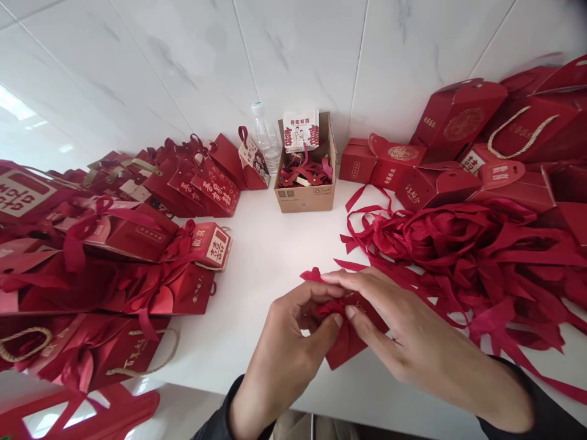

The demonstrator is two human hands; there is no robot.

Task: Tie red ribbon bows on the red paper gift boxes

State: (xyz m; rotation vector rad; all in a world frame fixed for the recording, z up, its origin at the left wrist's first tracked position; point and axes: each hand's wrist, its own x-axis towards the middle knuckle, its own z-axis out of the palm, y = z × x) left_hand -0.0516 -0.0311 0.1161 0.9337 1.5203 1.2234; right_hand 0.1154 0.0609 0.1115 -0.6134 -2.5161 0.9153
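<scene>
A small red gift box (351, 345) rests near the front edge of the white table, partly covered by both hands. My left hand (298, 336) pinches a red ribbon (329, 307) at the top of the box between thumb and fingers. From the other side, my right hand (394, 318) has its thumb on the ribbon and its fingers bent over the box's far side. A loose ribbon end sticks out beyond the fingertips. The exact grip of the right fingers is partly hidden.
Red ribbons (458, 244) lie heaped at right, before several red boxes (458, 116). A cardboard carton (305, 200) and a plastic bottle (266, 137) stand by the tiled wall. Ribbon-tied boxes (128, 235) crowd the left side. A red stool (132, 409) is below the table.
</scene>
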